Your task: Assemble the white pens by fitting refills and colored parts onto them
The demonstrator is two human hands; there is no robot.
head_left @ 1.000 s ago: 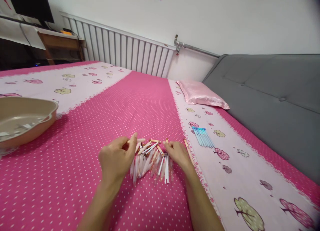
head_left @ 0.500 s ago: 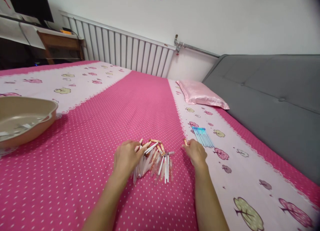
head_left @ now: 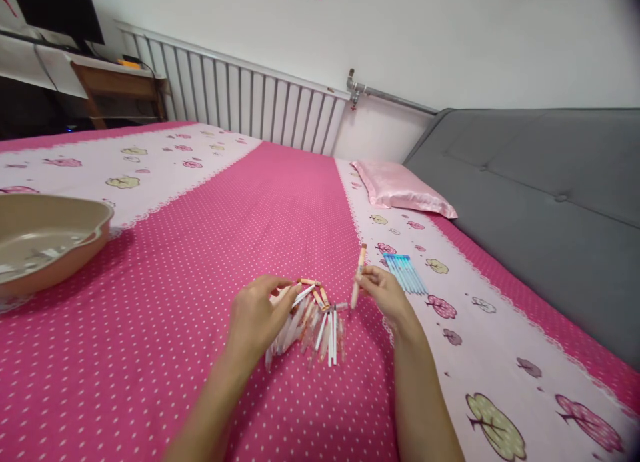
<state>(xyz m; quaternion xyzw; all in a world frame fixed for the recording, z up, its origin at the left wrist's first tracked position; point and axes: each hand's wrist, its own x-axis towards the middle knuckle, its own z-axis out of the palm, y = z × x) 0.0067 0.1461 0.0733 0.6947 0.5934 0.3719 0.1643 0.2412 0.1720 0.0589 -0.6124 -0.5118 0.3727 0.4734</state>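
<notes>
1. One bed [head_left: 240, 215], spread with pink dotted cloth and pale printed bands, lies under my heap of pens [head_left: 325, 322], the landmark for the rest.
2. One grey padded headboard [head_left: 540, 175] stands well to the right of the heap.
3. One white radiator [head_left: 235, 85] runs along the wall, far beyond the heap.
4. One basin [head_left: 60, 275] sits well to the left of the heap; the bits inside it are too small for me to name.
5. One pink pillow [head_left: 403, 189] lies beyond the heap, to its right.
6. My two hands flank the heap. My left hand [head_left: 257, 312] covers its left end, thumb and forefinger near each other; I cannot tell whether a pen is caught between them. My right hand [head_left: 387, 292] is just to the heap's right, its fingers pinched together on one pen.
7. The heap overlaps too much for a full count; three short orange pieces show at its far edge, and at least three white sticks.
8. One row of blue pens [head_left: 406, 273], roughly ten, lies right of the heap, beyond my right hand.
9. One pale pen with a brown end [head_left: 361, 261] stands nearly upright in my right fingers, just right of the heap.
</notes>
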